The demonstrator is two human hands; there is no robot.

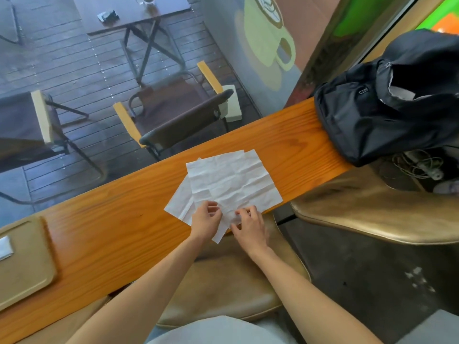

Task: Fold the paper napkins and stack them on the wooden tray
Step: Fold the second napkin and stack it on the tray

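Note:
Unfolded white paper napkins (231, 181) lie in an overlapping pile on the orange wooden counter (119, 219), their near corner hanging past the counter's front edge. My left hand (205, 223) pinches the near edge of the top napkin with thumb and fingers. My right hand (249, 225) pinches the same edge just to the right. The wooden tray (27, 271) sits at the counter's far left, with a folded white napkin (5, 247) on it at the frame's edge.
A black backpack (387, 100) rests on the counter's right end. Tan stools (372, 207) stand right and below me. Beyond the counter a window shows outdoor chairs (173, 115) and a table.

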